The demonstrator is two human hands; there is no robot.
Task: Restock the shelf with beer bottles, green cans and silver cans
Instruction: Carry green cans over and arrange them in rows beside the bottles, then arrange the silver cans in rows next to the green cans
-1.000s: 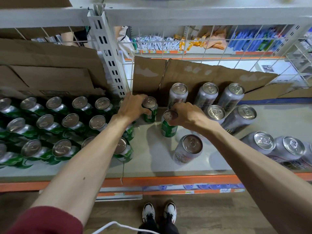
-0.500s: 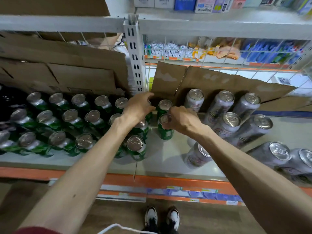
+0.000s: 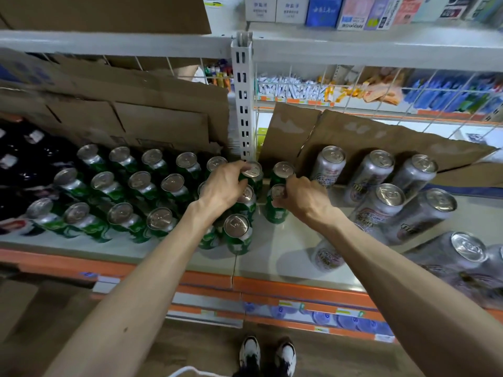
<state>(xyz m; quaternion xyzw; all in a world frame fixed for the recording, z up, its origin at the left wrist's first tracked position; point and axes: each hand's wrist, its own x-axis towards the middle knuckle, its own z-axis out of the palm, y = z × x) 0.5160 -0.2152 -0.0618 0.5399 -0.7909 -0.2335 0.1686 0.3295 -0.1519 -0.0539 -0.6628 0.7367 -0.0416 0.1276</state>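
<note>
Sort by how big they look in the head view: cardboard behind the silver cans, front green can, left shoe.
1. cardboard
2. front green can and left shoe look about alike; the shoe is farther from the camera, so I won't rank them.

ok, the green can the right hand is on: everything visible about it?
The green can stands upright on the pale shelf, at the front of a two-can column; a second green can sits right behind it. It has a glossy green printed body that looks like aluminium and a bare silver lid. The right hand grips its top rim, covering part of the lid. A gap separates it from the neighbouring cans on its left.
</note>
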